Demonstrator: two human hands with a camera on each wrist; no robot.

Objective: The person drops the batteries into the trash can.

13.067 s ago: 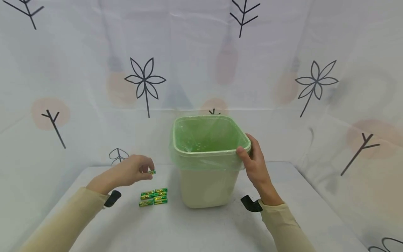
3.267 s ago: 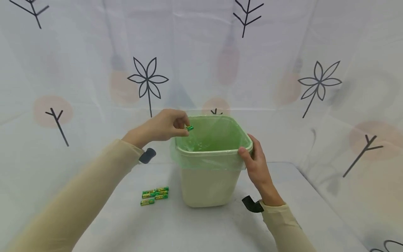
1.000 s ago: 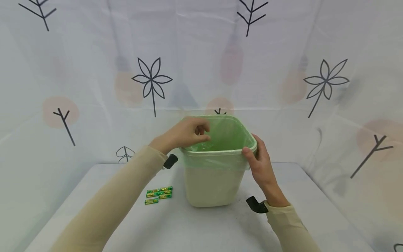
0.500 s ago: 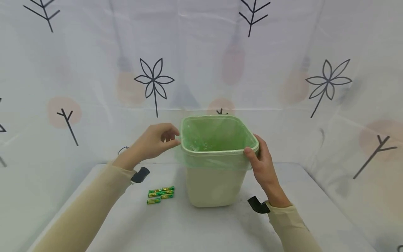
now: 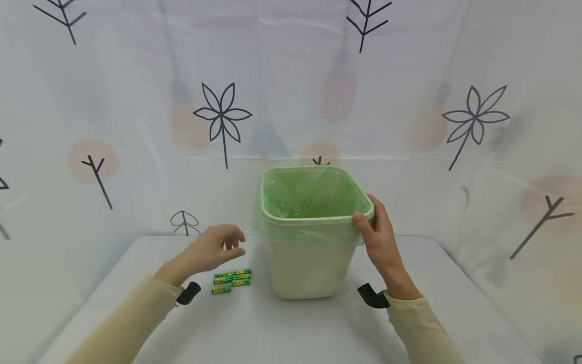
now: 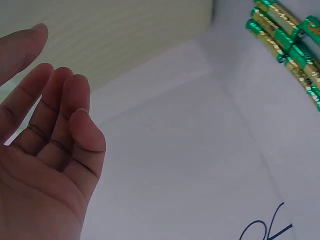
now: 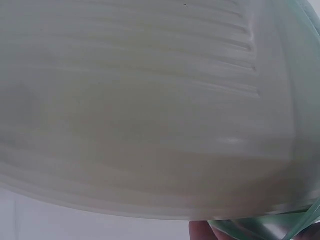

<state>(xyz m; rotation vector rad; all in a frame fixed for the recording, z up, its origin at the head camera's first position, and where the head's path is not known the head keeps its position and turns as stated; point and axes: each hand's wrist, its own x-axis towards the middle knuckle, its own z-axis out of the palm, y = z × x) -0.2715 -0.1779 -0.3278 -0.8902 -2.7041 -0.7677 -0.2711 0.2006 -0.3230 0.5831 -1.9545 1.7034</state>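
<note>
A pale trash bin (image 5: 311, 270) stands upright mid-table, lined with a translucent green bag (image 5: 304, 234) folded over its rim. My right hand (image 5: 379, 245) grips the rim's right front corner, thumb in front. In the right wrist view, the bin wall (image 7: 150, 115) fills most of the picture, with a few fingers at the lower edge. Several green-and-gold batteries (image 5: 221, 289) lie grouped left of the bin. My left hand (image 5: 211, 247) hovers just above and behind them, fingers loosely bent. Its palm (image 6: 37, 185) holds nothing in the left wrist view. The bin's bottom inside is hidden.
A white cloth covers the table (image 5: 282, 333). Behind it hangs a white backdrop (image 5: 291, 91) printed with plants and pale blotches. Black wrist mounts sit at both cuffs, the left one (image 5: 188, 293) close beside the batteries.
The left hand pinched a battery at the bin's opening 3.3 s ago. Since then it has come away without it, moved left and lowered toward the batteries. The right hand keeps its grip.
</note>
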